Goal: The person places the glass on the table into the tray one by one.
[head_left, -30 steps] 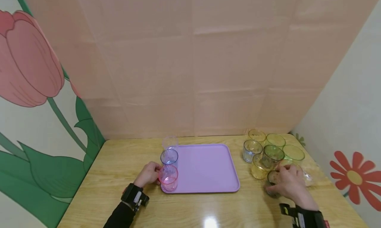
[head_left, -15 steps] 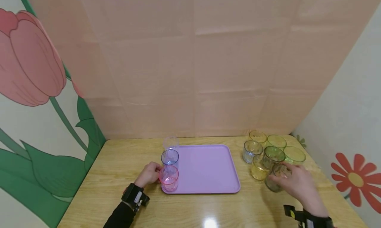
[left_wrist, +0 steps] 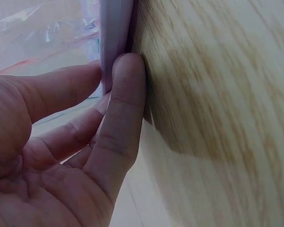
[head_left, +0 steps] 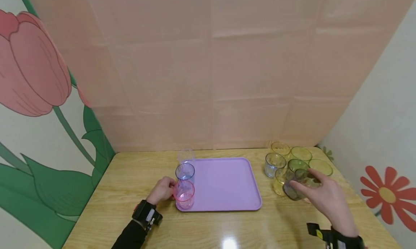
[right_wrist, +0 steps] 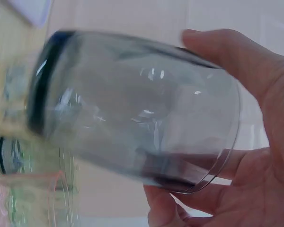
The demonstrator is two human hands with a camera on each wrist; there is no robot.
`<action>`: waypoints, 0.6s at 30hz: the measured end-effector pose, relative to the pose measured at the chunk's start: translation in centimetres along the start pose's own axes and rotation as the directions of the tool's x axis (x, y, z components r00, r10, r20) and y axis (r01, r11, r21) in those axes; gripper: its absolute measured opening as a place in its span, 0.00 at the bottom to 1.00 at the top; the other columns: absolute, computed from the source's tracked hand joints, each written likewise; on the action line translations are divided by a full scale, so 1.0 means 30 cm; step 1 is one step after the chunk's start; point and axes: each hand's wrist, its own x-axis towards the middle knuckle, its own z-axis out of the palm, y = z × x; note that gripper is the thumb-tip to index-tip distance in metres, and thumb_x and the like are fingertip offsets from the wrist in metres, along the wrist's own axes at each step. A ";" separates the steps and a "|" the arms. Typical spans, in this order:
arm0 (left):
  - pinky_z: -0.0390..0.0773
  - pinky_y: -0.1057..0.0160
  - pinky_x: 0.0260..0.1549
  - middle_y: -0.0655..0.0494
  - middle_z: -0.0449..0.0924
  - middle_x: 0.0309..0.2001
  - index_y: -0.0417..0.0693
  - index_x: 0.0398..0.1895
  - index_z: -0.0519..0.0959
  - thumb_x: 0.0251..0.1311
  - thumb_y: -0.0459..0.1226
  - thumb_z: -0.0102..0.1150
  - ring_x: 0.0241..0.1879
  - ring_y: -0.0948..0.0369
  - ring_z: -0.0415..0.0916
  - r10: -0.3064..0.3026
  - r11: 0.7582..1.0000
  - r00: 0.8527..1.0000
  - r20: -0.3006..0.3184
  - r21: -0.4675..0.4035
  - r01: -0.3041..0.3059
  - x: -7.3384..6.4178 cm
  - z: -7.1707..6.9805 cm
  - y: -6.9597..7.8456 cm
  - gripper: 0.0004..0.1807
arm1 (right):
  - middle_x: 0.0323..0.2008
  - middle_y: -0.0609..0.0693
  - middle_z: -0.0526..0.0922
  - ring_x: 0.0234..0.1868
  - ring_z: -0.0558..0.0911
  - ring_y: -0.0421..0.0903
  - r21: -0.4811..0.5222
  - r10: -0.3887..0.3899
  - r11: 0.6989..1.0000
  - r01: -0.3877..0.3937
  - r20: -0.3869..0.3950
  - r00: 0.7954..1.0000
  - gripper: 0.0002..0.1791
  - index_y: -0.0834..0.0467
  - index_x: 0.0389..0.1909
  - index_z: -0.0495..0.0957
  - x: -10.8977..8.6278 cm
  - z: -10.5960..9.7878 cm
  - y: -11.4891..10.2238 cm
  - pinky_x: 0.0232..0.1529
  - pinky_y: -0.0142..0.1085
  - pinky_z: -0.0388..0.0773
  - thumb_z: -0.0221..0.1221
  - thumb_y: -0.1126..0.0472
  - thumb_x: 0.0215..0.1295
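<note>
My left hand (head_left: 163, 189) pinches the near left edge of the purple tray (head_left: 224, 184); in the left wrist view the thumb and a finger sit on either side of the tray's rim (left_wrist: 112, 38). Three glasses line the tray's left side: a pink one (head_left: 184, 199) beside my fingers, a blue one (head_left: 185, 174) behind it, and a pale clear one (head_left: 186, 156) at the back. My right hand (head_left: 333, 198) grips a grey drinking glass (right_wrist: 113, 109) near its rim, thumb on one side and fingers on the other. That glass is tilted and raised off the table.
Several more glasses cluster at the table's right: a clear bluish one (head_left: 272, 169), a yellow one (head_left: 278, 187), a green one (head_left: 298, 165) and others behind. The wooden table (head_left: 195, 231) meets a pinkish covered wall (head_left: 208, 79) at the back.
My right hand has taken hold of the grey glass among the cluster, lifted it and tilted it, its base swinging left. The left hand and tray stay put.
</note>
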 end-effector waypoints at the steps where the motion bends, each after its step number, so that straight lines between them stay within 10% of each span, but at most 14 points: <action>1: 0.83 0.66 0.23 0.52 0.78 0.26 0.31 0.40 0.83 0.49 0.18 0.53 0.23 0.61 0.76 0.004 1.000 1.000 0.000 0.007 -0.004 0.000 -0.001 0.000 0.16 | 0.64 0.77 0.68 0.46 0.81 0.68 0.013 0.006 1.000 -0.006 0.003 1.000 0.59 0.72 0.73 0.58 -0.002 0.001 -0.007 0.41 0.62 0.79 0.61 0.28 0.60; 9: 0.82 0.66 0.23 0.53 0.78 0.25 0.33 0.39 0.84 0.49 0.18 0.54 0.23 0.61 0.76 0.006 1.000 1.000 0.002 0.019 -0.006 -0.001 -0.001 0.001 0.15 | 0.58 0.71 0.73 0.51 0.79 0.67 0.157 -0.048 0.985 0.070 -0.142 0.989 0.49 0.67 0.74 0.62 -0.005 0.063 -0.062 0.40 0.54 0.84 0.63 0.36 0.64; 18: 0.82 0.66 0.22 0.53 0.78 0.24 0.33 0.37 0.84 0.49 0.18 0.54 0.22 0.61 0.75 0.015 1.000 1.000 -0.004 0.002 -0.015 0.001 0.004 -0.008 0.14 | 0.58 0.62 0.78 0.52 0.76 0.47 0.355 -0.058 0.927 0.121 -0.182 0.982 0.45 0.60 0.74 0.64 0.033 0.153 -0.138 0.40 0.22 0.74 0.69 0.42 0.62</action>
